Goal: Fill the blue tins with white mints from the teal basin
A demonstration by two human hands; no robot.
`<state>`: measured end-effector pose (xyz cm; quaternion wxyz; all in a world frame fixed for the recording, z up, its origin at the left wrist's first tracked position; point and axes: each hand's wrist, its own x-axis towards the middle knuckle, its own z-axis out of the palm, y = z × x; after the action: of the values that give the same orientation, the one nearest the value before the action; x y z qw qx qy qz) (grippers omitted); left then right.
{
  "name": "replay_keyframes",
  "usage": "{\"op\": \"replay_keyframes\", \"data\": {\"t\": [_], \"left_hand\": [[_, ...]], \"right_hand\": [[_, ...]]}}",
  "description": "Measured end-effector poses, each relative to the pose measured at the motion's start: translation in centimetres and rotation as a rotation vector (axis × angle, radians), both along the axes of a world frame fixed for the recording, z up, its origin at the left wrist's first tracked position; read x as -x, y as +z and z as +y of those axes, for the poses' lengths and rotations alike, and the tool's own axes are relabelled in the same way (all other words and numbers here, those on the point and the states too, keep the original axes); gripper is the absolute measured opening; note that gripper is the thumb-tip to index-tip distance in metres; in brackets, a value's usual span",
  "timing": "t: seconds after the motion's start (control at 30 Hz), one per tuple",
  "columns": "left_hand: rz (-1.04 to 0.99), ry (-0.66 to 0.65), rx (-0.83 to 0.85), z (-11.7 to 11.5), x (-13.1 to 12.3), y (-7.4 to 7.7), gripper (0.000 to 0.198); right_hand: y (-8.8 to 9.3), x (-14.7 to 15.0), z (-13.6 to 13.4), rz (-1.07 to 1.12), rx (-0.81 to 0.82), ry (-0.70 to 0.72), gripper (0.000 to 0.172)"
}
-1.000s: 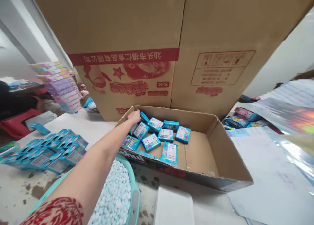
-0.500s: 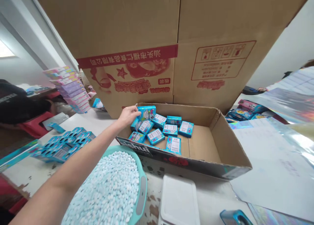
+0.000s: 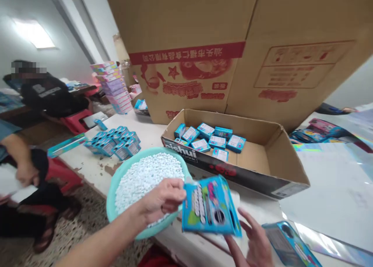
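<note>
Left hand: fingers pinching the left edge of a blue carton, forearm crossing in front of the basin.
Blue carton: held up between the two hands, printed face toward the camera, raised above the tabletop.
Right hand: fingers spread beside the carton's right edge; whether they touch it, I cannot tell.
Basin: turquoise, filled with small pale pieces, behind the left hand.
Shallow cardboard box: beyond the carton, small blue boxes gathered toward its left end.
Large carton: standing behind the shallow box, its red print upside down.
Clustered blue boxes: on the tabletop, left of the shallow box.
Single blue box: just right of the right hand.
Pastel stack: farther back, leaning slightly.
Co-worker in black: seated at far left.
</note>
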<state>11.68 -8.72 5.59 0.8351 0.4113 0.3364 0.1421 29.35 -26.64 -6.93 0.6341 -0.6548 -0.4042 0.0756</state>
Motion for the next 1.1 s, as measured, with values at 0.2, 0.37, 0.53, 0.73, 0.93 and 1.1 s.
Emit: {"op": "replay_keyframes", "data": {"t": [0.2, 0.37, 0.53, 0.73, 0.93, 1.1], "left_hand": [[-0.017, -0.257, 0.232, -5.3, -0.4, -3.0, 0.04], [0.272, -0.1, -0.498, -2.1, 0.9, -2.6, 0.028], [0.712, -0.038, -1.348, 4.9, 6.1, -4.9, 0.025], [1.223, -0.056, -1.309, 7.1, 8.2, -7.8, 0.043], [1.168, 0.103, -1.019, 5.7, 4.1, -7.7, 0.049], [0.912, 0.395, -0.844, 5.3, 3.7, -7.8, 0.018]], "right_hand": [[4.9, -0.8, 3.9, 0.232, -0.199, 0.778, 0.027], [5.6, 0.8, 2.6, 0.483, -0.086, 0.713, 0.033], [4.2, 2.1, 0.3, 0.785, 0.164, 0.264, 0.059], [2.4, 0.0, 2.6, 0.704, 0.129, 0.127, 0.039], [6.2, 1.7, 8.2, 0.605, 0.16, 0.189, 0.05], [8.9, 4.8, 12.1, 0.35, 0.14, 0.421, 0.045]]}}
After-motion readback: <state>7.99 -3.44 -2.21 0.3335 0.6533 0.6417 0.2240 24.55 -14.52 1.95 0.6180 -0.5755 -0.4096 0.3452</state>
